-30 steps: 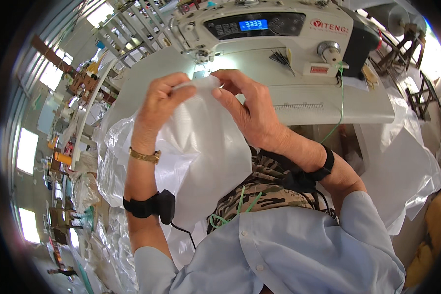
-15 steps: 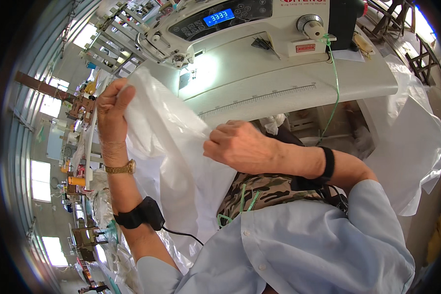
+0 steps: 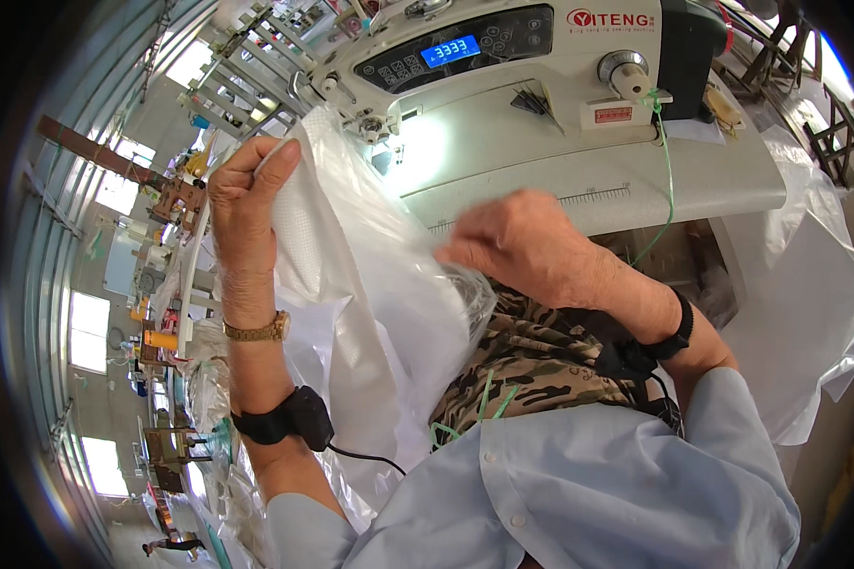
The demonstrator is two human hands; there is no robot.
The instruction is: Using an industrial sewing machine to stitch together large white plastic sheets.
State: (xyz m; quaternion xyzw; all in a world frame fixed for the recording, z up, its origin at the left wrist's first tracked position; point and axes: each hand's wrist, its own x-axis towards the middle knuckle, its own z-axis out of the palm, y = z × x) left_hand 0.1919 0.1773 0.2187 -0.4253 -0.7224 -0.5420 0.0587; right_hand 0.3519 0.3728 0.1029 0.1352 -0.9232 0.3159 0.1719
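My left hand (image 3: 253, 204) is closed on the top edge of a white woven plastic sack (image 3: 304, 251), thumb on top, and holds it up left of the sewing machine's needle area. Clear plastic film (image 3: 375, 223) hangs with the sack, and its loose, crumpled side drapes toward my lap. To the right of the film my right hand (image 3: 536, 248) is raised in front of the machine bed. Its fingers are smeared by motion, so whether they grip any film cannot be told. The sack's lower part falls down between my arms.
A white sewing machine (image 3: 503, 109) with a lit panel stands ahead, its lamp shining by the needle. Green thread (image 3: 671, 180) hangs from its right side. White plastic sheets (image 3: 802, 322) drape at the right. Dark pointed pieces (image 3: 531, 100) lie on the machine's base.
My right hand has lifted and moved away from the sack, up and to the right. The clear film now shows apart from the woven layer. My left hand keeps its hold.
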